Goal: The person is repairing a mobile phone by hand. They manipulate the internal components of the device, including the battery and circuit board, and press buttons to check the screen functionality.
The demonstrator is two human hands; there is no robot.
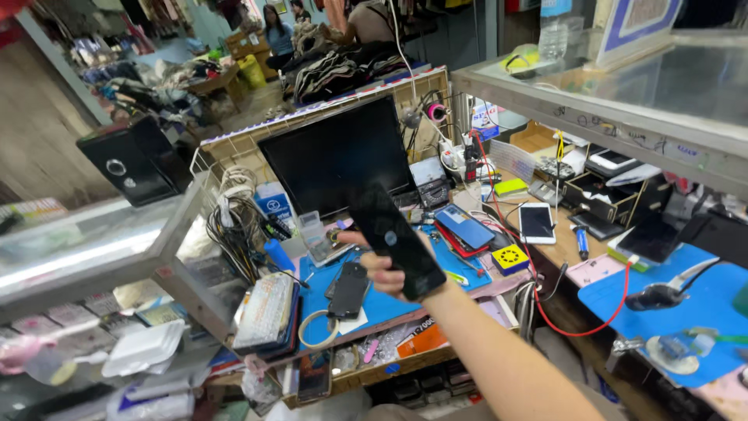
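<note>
Head view looks down on a crowded repair bench, where a big dark monitor [336, 156] leans at the back above a blue work mat [389, 300] strewn with parts, and a white keyboard [265, 310] hangs off the mat's left edge. Over that mat the right hand [387, 269] reaches in from the lower right, fingers wrapped around a black phone [396, 240] held up tilted, its back to the camera. Just below and to the left, a smaller black phone [348, 290] lies flat on the mat; the left hand is out of sight.
</note>
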